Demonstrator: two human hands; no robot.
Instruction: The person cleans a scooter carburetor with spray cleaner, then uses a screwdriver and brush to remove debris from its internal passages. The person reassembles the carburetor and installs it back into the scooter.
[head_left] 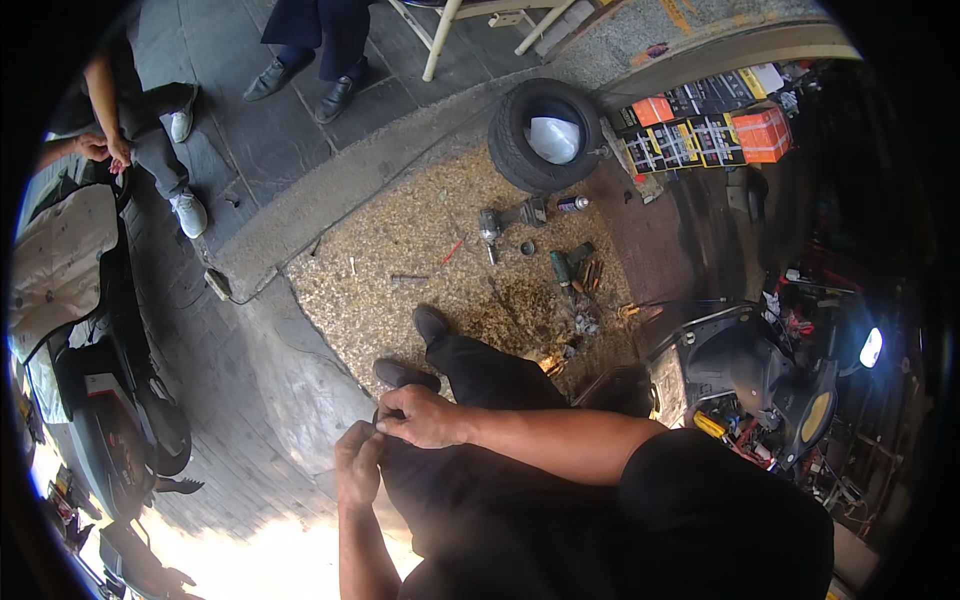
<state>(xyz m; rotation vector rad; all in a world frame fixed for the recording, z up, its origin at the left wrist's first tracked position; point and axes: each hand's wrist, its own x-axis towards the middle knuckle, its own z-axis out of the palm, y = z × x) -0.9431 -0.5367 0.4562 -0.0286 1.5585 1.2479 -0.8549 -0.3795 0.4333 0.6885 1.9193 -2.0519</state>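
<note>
My left hand (358, 462) and my right hand (422, 415) meet in front of my dark trousers. The fingers of both are pinched together around something small and dark, mostly hidden by the fingertips, and I cannot make out what it is. On the pebbled ground beyond my shoes lies a grey cordless power tool (508, 220), with a small dark ring (527, 247) beside it. A spray can (573, 203) is on its side to the right of that tool. Closer to me are a green-handled tool (562, 268), a thin red rod (452, 251) and a dark bar (409, 277).
A tyre (503, 140) with a pale bag inside lies at the back, left of stacked boxes (700, 140). Motor scooters stand at left (110, 400) and right (730, 360). One seated person (160, 120) is at far left; another's legs (315, 40) show beside a chair (440, 40).
</note>
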